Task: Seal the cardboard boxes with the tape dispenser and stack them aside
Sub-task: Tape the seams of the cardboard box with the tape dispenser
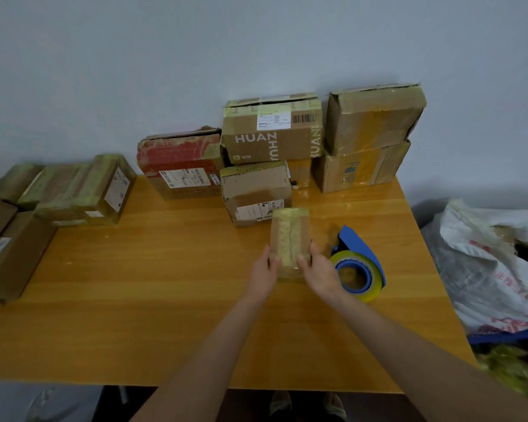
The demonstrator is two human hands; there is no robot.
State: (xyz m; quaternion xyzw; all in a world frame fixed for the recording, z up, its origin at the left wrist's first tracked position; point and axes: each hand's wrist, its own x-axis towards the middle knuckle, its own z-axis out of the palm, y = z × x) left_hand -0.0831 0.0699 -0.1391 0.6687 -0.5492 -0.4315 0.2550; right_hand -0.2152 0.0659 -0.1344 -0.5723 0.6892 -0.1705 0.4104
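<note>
A small narrow cardboard box (289, 239) with yellowish tape along its top lies on the wooden table (153, 287), right of centre. My left hand (264, 271) grips its near left side. My right hand (317, 269) holds its near right side, with the thumb on top of the box. Just right of my right hand, a blue tape dispenser (358, 263) with a yellow-edged roll rests on the table. No hand touches it.
Along the wall stand several boxes: a red one (180, 161), a "HUAN" box (272, 132) stacked on others, and two at the right (369, 141). Taped boxes (83, 190) lie at the table's left. A white plastic bag (497, 269) sits beyond the right edge.
</note>
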